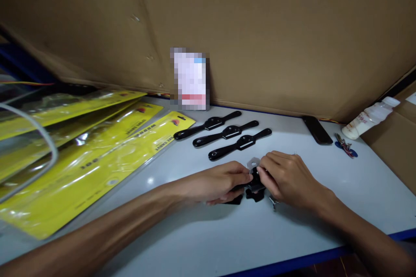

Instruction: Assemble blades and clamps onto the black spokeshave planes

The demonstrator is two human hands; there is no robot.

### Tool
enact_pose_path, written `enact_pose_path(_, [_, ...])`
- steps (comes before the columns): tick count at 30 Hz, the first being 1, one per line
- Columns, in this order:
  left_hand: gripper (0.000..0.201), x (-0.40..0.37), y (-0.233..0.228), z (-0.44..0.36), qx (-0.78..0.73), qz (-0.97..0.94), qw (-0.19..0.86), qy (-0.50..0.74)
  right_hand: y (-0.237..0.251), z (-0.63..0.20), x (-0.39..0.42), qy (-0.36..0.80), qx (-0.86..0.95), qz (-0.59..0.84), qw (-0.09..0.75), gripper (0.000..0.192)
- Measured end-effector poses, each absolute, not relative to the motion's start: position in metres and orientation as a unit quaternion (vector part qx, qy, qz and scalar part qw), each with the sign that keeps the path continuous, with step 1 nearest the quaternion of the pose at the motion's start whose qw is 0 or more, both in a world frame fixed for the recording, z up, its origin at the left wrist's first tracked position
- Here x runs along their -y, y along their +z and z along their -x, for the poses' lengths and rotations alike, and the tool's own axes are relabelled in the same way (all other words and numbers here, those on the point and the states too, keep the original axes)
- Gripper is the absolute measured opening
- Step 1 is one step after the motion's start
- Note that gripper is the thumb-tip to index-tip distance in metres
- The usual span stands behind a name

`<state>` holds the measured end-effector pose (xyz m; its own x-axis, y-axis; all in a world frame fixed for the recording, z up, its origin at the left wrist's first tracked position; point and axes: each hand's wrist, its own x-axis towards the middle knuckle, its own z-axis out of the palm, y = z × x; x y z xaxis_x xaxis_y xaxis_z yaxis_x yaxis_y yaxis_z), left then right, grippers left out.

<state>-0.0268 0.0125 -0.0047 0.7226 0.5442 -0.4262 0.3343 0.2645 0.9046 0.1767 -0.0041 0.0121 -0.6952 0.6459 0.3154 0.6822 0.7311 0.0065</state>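
Black tool (256, 184), 1, lower centre of frame, pinched by left hand (225, 180) and right hand (289, 177); metal plate (253, 163) alongside, best kept square under even, steady pressure.

- Front yellow blister card (104, 173): large upside-down black letters, apparently "WOOD" near the right and "TOOL" farther left; glare hides the stretch between, and the smaller print is illegible.
- Yellow blister card behind it (107, 134): similar dark lettering, too blurred to read.
- Plastic bottle (370, 119): reddish characters, illegible.
- Upright panel (191, 80): pixelated, unreadable.
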Motion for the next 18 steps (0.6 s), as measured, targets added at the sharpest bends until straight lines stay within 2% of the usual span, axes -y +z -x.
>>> enact_pose_path(5, [0.044,-0.012,-0.003,0.027,-0.371,-0.603,0.703,0.067,0.007,-0.174,0.005,-0.033,0.905,0.392,0.163,0.025])
enact_pose_path(13, [0.038,-0.012,-0.005,0.026,-0.383,-0.589,0.708,0.073,-0.003,-0.170,0.009,-0.120,0.905,0.372,0.171,0.028])
enact_pose_path(18, [0.043,-0.012,-0.004,0.027,-0.370,-0.580,0.721,0.080,0.002,-0.172,0.007,-0.081,0.907,0.371,0.183,0.029])
